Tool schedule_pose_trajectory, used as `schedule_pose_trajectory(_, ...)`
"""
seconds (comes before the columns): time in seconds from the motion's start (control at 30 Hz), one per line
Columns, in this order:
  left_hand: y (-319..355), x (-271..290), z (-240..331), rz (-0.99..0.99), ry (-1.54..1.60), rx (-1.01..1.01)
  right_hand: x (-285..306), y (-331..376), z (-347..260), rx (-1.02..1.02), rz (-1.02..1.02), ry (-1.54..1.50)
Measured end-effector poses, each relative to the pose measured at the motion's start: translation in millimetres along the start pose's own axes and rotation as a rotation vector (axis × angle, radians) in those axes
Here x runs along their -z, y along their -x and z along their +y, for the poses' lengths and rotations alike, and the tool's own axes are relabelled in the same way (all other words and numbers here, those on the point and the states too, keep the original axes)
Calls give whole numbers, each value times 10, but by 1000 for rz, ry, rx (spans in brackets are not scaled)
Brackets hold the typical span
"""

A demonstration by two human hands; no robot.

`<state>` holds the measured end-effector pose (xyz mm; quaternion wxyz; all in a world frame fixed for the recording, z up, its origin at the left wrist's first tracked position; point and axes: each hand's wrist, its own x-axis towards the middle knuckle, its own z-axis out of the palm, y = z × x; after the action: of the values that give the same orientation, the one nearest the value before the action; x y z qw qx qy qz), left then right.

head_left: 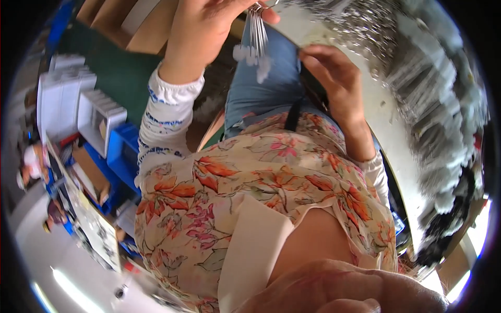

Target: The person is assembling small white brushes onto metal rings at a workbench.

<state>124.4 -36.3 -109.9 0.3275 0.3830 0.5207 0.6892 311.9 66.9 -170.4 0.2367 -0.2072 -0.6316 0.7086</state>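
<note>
My left hand [201, 36], at the top of the view, is closed on a bunch of thin wire brushes [258, 35]. Their metal stems hang down from the fingers, and white fluffy tufts show at the lower ends, above my thigh. A wire ring pokes out by the fingertips; the top of the grip is cut off by the frame edge. My right hand [336, 78] hovers by the table's near edge, fingers loosely bent and apart, with nothing visible in them. Many more such brushes [438, 104] lie heaped on the table to the right, their shiny wire ends [368, 26] toward the far side.
The pale table [386, 104] curves along my right side. Cardboard boxes [151, 31] stand at the far left on a green floor [120, 78]. Grey crates [102, 120] and a blue bin [125, 148] are to the left. Other people [57, 214] sit at a long bench further off.
</note>
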Motion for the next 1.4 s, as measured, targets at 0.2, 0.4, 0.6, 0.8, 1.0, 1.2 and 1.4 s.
schedule_pose_trajectory(0.2, 225, 464, -243, -209, -744, 138, 121, 126, 240, -226, -29, -35)
schedule_pose_trajectory(0.4, 842, 1197, -2045, -221, -1295, -48, 109, 125, 293, -363, -38, 50)
schedule_pose_trajectory(0.6, 1771, 1662, -3274, -426, -1419, -166, -71, -17, 379, -418, -89, 94)
schedule_pose_trajectory(0.8, 935, 1250, -2005, -405, -860, 484, 86, -37, 171, -411, -119, 66)
schedule_pose_trajectory(1.0, -365, 832, -116, -478, -407, 520, 338, -249, -82, -290, -208, -58)
schedule_pose_trajectory(1.2, -2291, -199, 394, -618, -617, 114, 1174, -198, -703, -7, 36, 17)
schedule_pose_trajectory(1.4, -4202, -383, -513, -520, -1405, 265, 2074, -102, -1340, 92, 266, 312)
